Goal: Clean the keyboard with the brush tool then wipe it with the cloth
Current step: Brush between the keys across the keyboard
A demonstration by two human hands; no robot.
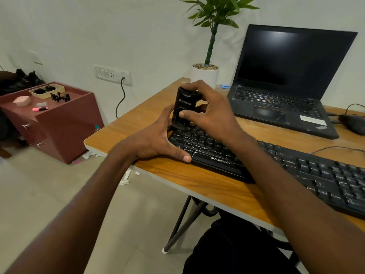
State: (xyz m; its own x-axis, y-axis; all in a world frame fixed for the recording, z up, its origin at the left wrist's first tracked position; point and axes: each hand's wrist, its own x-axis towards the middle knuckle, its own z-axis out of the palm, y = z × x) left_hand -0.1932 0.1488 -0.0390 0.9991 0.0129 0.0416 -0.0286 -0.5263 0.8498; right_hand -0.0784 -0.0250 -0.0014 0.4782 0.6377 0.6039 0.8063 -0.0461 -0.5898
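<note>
A black keyboard (308,171) lies across the wooden desk (207,184), running from the middle to the right edge. A black block-shaped brush tool (182,107) stands upright on the keyboard's far left corner. My right hand (209,111) grips the tool from the right, thumb across its front. My left hand (158,139) rests at the keyboard's left end, fingers against the tool's lower left side and thumb lying along the keyboard's front edge. No cloth is in view.
An open black laptop (286,82) stands behind the keyboard, with a mouse (353,123) to its right. A potted plant (206,74) sits at the desk's back corner. A maroon drawer unit (53,123) with small items stands on the floor at left.
</note>
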